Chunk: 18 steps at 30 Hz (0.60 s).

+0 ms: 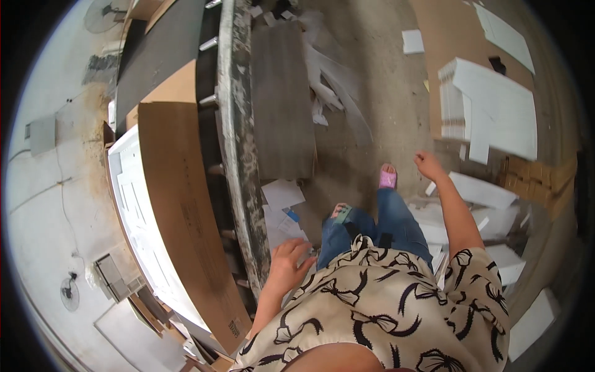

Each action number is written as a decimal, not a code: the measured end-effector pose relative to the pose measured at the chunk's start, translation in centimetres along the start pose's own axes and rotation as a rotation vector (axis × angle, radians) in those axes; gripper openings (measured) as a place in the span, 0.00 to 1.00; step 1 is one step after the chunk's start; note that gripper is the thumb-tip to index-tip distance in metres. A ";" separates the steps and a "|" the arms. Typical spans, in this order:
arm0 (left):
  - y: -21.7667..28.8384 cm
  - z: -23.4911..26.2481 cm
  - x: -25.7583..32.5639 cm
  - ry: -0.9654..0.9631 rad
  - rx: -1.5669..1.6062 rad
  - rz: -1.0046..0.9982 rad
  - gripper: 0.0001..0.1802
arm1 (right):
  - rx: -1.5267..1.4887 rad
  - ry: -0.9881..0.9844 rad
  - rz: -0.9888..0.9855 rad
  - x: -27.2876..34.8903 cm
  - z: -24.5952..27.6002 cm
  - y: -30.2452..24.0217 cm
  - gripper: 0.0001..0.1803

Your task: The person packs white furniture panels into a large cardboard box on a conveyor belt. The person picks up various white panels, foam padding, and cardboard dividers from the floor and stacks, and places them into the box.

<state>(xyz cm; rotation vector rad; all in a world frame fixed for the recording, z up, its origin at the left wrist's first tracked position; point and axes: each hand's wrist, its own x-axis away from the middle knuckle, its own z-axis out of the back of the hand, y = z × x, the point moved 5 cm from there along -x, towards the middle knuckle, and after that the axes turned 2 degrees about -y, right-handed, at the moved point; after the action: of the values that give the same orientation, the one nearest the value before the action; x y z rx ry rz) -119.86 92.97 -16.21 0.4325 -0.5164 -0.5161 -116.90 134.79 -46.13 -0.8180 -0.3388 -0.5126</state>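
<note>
Two grips: left hand [289,265] spread, right hand [429,166] I can't tell; white panel [483,190] seems light, stiff, best edge-held.

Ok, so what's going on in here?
Nothing appears to be held just now. The person's left hand hangs near a scuffed rail, and the right hand is out to the side. A cardboard box with white pieces sits left of the rail; stacked white sheets lie ahead, right.
</note>
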 end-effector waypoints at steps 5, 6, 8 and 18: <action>-3.0 3.8 -7.8 0.328 0.097 0.207 0.16 | 0.322 -0.145 -0.076 -13.1 6.4 -0.9 0.12; -4.2 4.6 -9.0 0.399 0.146 0.243 0.16 | 0.322 -0.051 -0.084 -14.1 7.0 -1.3 0.12; -6.6 5.7 -11.3 0.500 0.271 0.322 0.15 | 0.520 -0.301 -0.099 -18.1 6.4 -3.4 0.12; -9.8 4.2 -23.4 0.781 0.528 0.505 0.13 | 0.843 -0.778 0.585 -32.1 2.6 -35.2 0.20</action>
<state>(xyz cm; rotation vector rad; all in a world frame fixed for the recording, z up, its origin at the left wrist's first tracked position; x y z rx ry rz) -143.24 97.33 -26.08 0.9208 0.0213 0.3017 -163.15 126.25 -38.50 -0.2169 -0.9142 0.5196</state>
